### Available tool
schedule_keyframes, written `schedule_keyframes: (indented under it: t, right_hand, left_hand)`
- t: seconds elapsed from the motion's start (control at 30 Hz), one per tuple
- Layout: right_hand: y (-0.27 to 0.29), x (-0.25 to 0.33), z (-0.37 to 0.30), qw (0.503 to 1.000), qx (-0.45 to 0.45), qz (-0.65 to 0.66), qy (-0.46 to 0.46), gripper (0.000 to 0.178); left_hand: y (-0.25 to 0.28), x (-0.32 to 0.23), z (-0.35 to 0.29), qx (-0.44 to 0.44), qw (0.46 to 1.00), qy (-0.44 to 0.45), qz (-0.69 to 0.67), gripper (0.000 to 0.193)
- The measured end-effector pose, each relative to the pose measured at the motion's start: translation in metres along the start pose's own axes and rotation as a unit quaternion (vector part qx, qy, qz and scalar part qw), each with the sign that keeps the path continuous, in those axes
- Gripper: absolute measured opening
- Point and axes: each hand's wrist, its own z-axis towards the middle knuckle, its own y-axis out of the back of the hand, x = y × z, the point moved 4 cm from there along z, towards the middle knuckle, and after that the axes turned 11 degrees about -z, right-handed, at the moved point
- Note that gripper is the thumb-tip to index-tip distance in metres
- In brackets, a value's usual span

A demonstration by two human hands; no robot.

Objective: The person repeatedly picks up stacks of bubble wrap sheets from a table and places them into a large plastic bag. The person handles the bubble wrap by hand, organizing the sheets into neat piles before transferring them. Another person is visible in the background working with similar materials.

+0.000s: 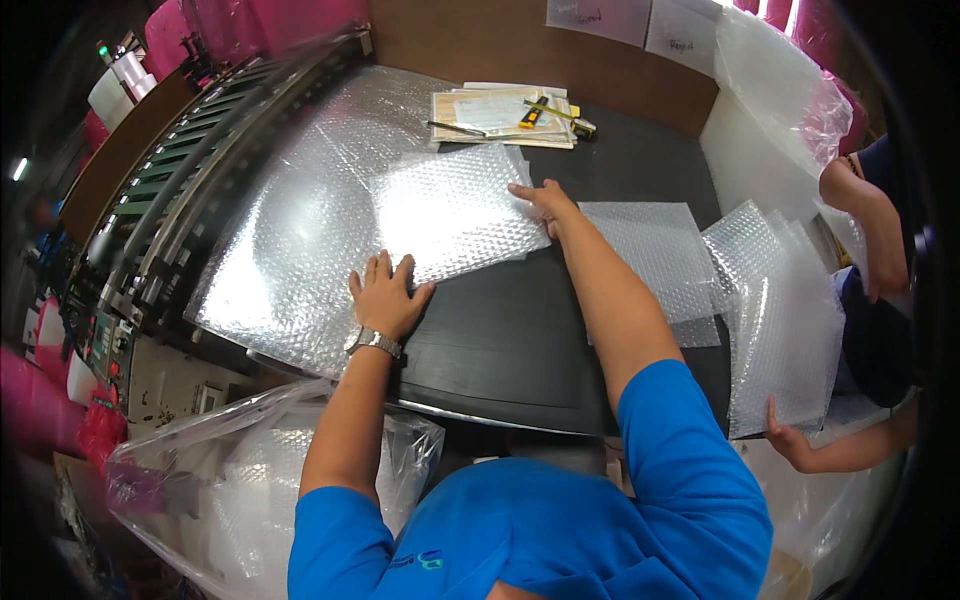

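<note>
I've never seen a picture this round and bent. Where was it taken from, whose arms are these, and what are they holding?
There is no robot here: a wide camera worn on a person's head looks down, so straight edges curve. The bare arms in blue sleeves are the wearer's. The right hand holds the edge of a bubble wrap piece; the left hand is spread by its near left corner. On the dark table lie a larger bubble wrap sheet and, at the back, a pale pile with a yellow-and-black cutter. At the right, another person's hand touches more bubble wrap.
</note>
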Motion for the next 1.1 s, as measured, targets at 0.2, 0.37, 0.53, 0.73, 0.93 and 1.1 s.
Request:
schedule_keyframes:
  t: [0.2, 0.37, 0.53, 0.73, 0.93, 1.1]
  right_hand:
    - [-0.032, -0.030, 0.010, 0.986, 0.116, 0.107, 0.048, 0.038]
    - [-0.021, -0.027, -0.045, 0.971, 0.112, 0.205, 0.052, 0.044]
    - [-0.015, -0.055, -0.028, 0.932, 0.136, 0.330, 0.060, 0.043]
    - [-0.021, -0.054, -0.027, 0.914, 0.151, 0.368, 0.084, 0.046]
    - [-0.020, -0.045, -0.038, 0.929, 0.142, 0.327, 0.099, 0.050]
    - [-0.013, -0.045, -0.038, 0.942, 0.099, 0.315, 0.063, 0.054]
  left_hand:
    - [-0.005, 0.005, -0.001, -0.081, 0.996, -0.032, -0.026, 0.058]
    - [0.002, 0.016, -0.005, -0.201, 0.969, -0.054, -0.134, 0.055]
    - [0.011, 0.012, -0.014, -0.303, 0.932, -0.101, -0.172, 0.041]
    - [0.038, 0.012, -0.004, -0.378, 0.911, -0.132, -0.098, 0.048]
    - [0.017, 0.039, 0.050, -0.072, 0.997, 0.030, -0.027, 0.063]
    - [-0.021, -0.009, 0.024, 0.030, 0.997, -0.070, -0.031, 0.050]
